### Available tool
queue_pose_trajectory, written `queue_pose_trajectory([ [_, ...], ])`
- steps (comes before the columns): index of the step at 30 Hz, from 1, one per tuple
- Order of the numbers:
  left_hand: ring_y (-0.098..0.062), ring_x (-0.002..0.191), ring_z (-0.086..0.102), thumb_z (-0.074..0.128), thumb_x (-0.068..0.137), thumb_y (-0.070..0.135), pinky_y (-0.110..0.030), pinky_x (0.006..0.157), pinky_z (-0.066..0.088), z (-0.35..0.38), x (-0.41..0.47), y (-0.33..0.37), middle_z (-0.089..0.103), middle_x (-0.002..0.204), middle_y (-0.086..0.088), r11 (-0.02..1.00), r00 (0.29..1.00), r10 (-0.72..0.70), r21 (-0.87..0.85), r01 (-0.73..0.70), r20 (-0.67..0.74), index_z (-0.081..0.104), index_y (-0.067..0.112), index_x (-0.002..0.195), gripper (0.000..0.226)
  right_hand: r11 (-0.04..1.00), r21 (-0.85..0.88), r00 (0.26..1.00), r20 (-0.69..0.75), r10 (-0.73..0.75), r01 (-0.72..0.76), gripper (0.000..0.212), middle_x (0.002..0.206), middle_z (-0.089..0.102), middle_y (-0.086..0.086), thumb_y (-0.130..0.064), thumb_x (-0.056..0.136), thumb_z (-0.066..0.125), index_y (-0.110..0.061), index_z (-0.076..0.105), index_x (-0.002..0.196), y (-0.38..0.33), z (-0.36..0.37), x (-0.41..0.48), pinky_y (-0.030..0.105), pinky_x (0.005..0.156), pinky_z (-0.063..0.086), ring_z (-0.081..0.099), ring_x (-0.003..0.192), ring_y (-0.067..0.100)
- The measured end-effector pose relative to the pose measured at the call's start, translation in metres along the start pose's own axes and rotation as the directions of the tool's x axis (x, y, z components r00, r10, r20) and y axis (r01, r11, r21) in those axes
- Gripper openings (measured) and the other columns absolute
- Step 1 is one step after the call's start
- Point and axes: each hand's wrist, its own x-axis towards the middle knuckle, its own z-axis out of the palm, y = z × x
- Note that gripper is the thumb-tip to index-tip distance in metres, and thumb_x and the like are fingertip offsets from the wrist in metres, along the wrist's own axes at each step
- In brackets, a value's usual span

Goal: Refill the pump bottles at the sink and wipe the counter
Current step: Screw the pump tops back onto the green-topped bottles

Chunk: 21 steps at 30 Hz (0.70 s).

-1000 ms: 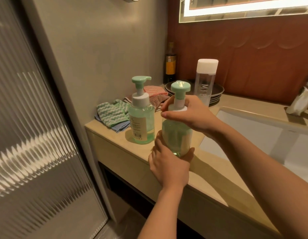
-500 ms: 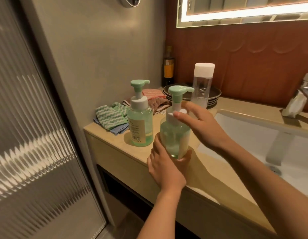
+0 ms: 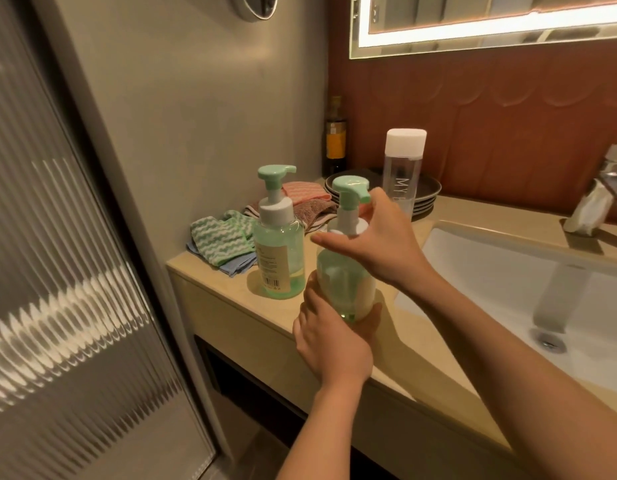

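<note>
Two green pump bottles stand on the beige counter (image 3: 210,275). My left hand (image 3: 331,341) grips the base of the nearer pump bottle (image 3: 345,282). My right hand (image 3: 376,244) is wrapped around its white collar, just under the green pump head, whose nozzle points right. The second pump bottle (image 3: 278,258), with a label and barcode, stands untouched to the left. A tall clear bottle (image 3: 404,168) with a white cap is upright behind my right hand. Folded cloths (image 3: 220,240), green-white on blue, lie by the wall.
A pink and a brown cloth (image 3: 307,202) lie beside stacked dark plates (image 3: 428,195). A dark bottle (image 3: 334,140) stands in the corner. The white sink (image 3: 508,271) and chrome tap (image 3: 608,181) are at the right. A ribbed glass door fills the left.
My right hand has shifted its hold on the collar, and the pump head has turned from facing me to pointing right. My left hand keeps its hold on the bottle's base.
</note>
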Motion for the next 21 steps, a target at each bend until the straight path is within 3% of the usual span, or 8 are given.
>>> queue_pose_trajectory([
  [3,-0.019,0.132,0.037,0.06,0.073,0.066,-0.031,0.112,0.017,-0.001,-0.002,0.0,0.044,0.141,-0.002,1.0,1.0,0.001,0.006,-0.001,-0.001,0.021,0.015,0.143,0.095,0.998,0.062,0.991,0.131,0.01,-0.018,0.072,0.105,0.053,-0.003,-0.074,0.053,0.069,-0.027,0.047,0.103,0.007,0.001,-0.004,0.038,0.084,0.051,0.052,0.098,0.016],
  [7,-0.019,0.132,0.038,0.069,0.07,0.058,-0.032,0.11,0.022,-0.003,-0.002,0.002,0.044,0.142,-0.002,0.999,0.998,0.027,-0.039,-0.029,-0.051,0.014,0.019,0.147,0.102,0.948,0.313,0.923,0.38,-0.062,-0.065,0.044,0.11,0.06,-0.011,-0.054,0.067,0.066,-0.037,0.054,0.106,0.016,-0.012,-0.002,0.039,0.095,0.049,0.058,0.103,0.009],
  [10,-0.019,0.131,0.037,0.069,0.069,0.058,-0.034,0.11,0.024,-0.002,0.0,0.003,0.042,0.143,0.0,0.999,0.999,0.011,-0.047,-0.013,-0.032,0.012,0.023,0.146,0.102,0.931,0.349,0.854,0.511,-0.097,-0.103,0.05,0.114,0.063,-0.011,-0.043,0.07,0.068,-0.028,0.06,0.117,0.015,-0.023,0.008,0.036,0.096,0.048,0.06,0.107,0.009],
  [15,-0.017,0.136,0.031,0.063,0.078,0.047,-0.03,0.112,0.015,-0.001,0.001,0.002,0.034,0.149,0.0,0.998,0.999,0.033,-0.047,-0.034,-0.018,0.009,0.02,0.148,0.093,0.941,0.335,0.874,0.472,-0.117,-0.055,0.027,0.099,0.061,-0.013,-0.037,0.082,0.068,-0.028,0.057,0.105,0.011,-0.02,0.006,0.019,0.082,0.048,0.06,0.094,0.004],
  [17,-0.014,0.138,0.027,0.059,0.081,0.052,-0.027,0.113,0.011,-0.001,0.001,0.0,0.03,0.151,0.002,0.999,0.999,0.031,-0.033,-0.031,-0.006,0.006,0.019,0.149,0.092,0.95,0.311,0.907,0.404,-0.119,-0.014,0.025,0.097,0.058,-0.018,-0.032,0.085,0.064,-0.029,0.052,0.107,0.009,-0.015,0.0,0.012,0.074,0.047,0.058,0.09,-0.001],
  [19,-0.012,0.138,0.026,0.056,0.079,0.061,-0.026,0.113,0.007,0.001,0.0,0.0,0.029,0.152,0.002,1.0,1.0,0.018,-0.012,-0.018,0.007,0.004,0.017,0.149,0.098,0.951,0.31,0.94,0.323,-0.109,0.004,0.025,0.097,0.058,-0.02,-0.032,0.086,0.063,-0.029,0.05,0.107,0.006,-0.008,-0.006,0.012,0.073,0.049,0.058,0.09,-0.001],
  [21,-0.011,0.137,0.029,0.055,0.077,0.065,-0.024,0.112,0.006,0.001,0.001,-0.001,0.032,0.15,0.001,1.0,1.0,0.012,-0.01,-0.012,0.0,0.004,0.016,0.149,0.101,0.952,0.306,0.96,0.266,-0.09,0.004,0.029,0.101,0.058,-0.018,-0.033,0.086,0.064,-0.028,0.049,0.11,0.004,-0.002,-0.009,0.023,0.081,0.051,0.059,0.095,0.005],
])
